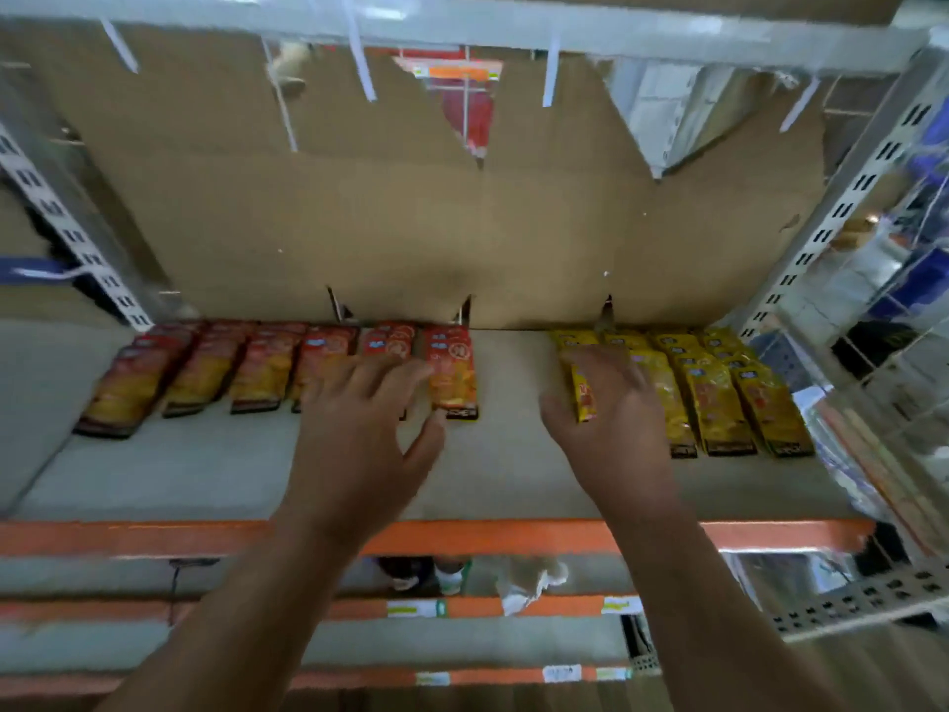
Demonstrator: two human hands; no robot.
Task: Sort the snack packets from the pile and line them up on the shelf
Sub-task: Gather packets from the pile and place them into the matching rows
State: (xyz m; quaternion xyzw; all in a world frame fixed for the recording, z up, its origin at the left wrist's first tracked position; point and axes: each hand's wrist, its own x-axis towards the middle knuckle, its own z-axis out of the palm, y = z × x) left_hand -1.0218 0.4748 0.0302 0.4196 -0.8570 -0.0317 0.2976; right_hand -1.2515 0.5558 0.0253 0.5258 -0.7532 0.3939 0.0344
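Observation:
Red snack packets [195, 372] lie in several overlapping rows on the left half of the grey shelf [205, 470]. Yellow snack packets [729, 393] lie in rows on the right half. My left hand [359, 423] is spread with straight fingers over the red rows, its fingertips touching the rightmost red packet [452, 372]. My right hand [606, 413] lies on the leftmost yellow row, thumb and fingers round one yellow packet [584, 398]. The frame is blurred.
Torn brown cardboard [411, 223] backs the shelf. An orange beam [488, 537] edges its front, with lower shelves and price labels beneath. Slotted metal uprights [821, 233] stand at both sides. A bare strip of shelf [513, 382] separates the red and yellow groups.

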